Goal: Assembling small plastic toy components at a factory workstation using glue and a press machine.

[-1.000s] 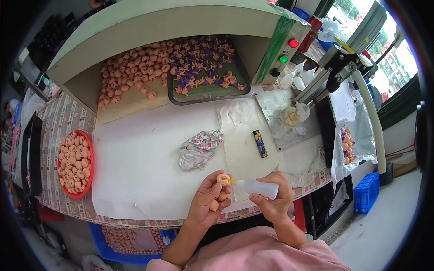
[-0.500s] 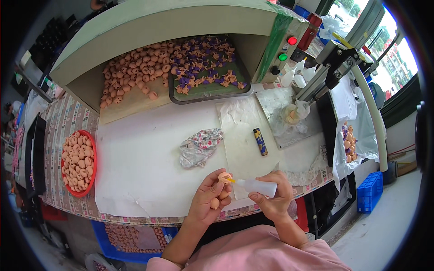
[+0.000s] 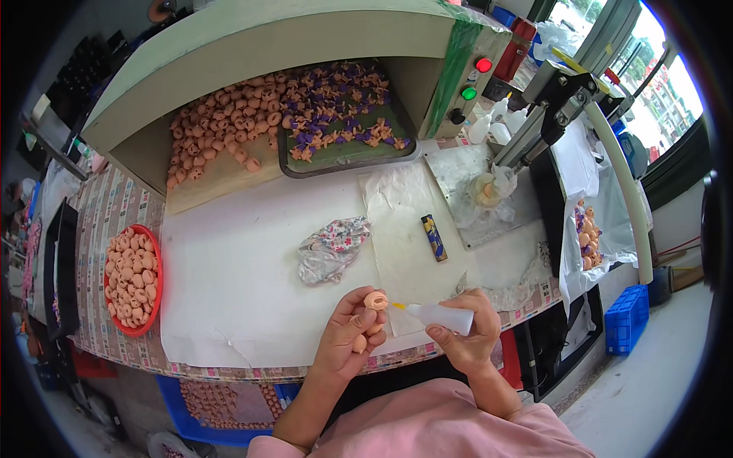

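Peach-coloured ring piece (image 3: pixel 375 300), small, rounded and smooth like moulded plastic, is sitting pinched between the thumb and fingertips of the left hand (image 3: pixel 347 340), held up just above the near edge of the white paper sheet (image 3: pixel 229 282) covering the table. The left fingers are curling closed around it, and a second peach piece (image 3: pixel 359 343) is showing lower in the same palm. The right hand (image 3: pixel 466 336) is wrapping its fingers fully round a small white squeeze bottle (image 3: pixel 439 314), whose thin yellow nozzle is pointing left, its tip almost touching the ring.

Beyond the hands, a crumpled floral cloth (image 3: pixel 332 248) is lying on the paper, and a dark, narrow lighter (image 3: pixel 433 237) with a yellow and blue label is resting on a translucent plastic sheet (image 3: pixel 397 221). A round red basket (image 3: pixel 134 278) at the left is holding more peach pieces. Under the pale green hood (image 3: pixel 267 38), a loose heap of peach parts (image 3: pixel 221 122) is lying beside a dark tray (image 3: pixel 343 153) of purple and orange bits. Red and green round buttons (image 3: pixel 476 79) are standing on the hood's right side.
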A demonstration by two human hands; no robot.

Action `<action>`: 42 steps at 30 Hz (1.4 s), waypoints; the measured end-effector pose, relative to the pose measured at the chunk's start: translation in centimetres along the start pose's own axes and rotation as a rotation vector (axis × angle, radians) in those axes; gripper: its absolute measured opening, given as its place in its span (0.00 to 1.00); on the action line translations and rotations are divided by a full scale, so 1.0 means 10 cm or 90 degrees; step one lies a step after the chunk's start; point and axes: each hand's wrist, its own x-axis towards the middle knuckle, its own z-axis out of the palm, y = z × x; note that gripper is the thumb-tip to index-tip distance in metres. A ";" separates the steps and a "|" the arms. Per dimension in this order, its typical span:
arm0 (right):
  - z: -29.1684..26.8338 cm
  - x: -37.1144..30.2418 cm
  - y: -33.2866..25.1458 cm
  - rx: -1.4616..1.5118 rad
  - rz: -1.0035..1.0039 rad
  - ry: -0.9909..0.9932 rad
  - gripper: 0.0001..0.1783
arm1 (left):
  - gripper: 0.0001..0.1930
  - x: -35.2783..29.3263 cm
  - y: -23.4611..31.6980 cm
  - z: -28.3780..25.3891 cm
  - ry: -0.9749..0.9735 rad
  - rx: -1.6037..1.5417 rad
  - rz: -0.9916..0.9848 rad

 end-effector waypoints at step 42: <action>0.25 0.26 0.24 0.034 0.154 -0.028 0.20 | 0.19 -0.04 0.05 0.04 -0.001 -0.046 -0.021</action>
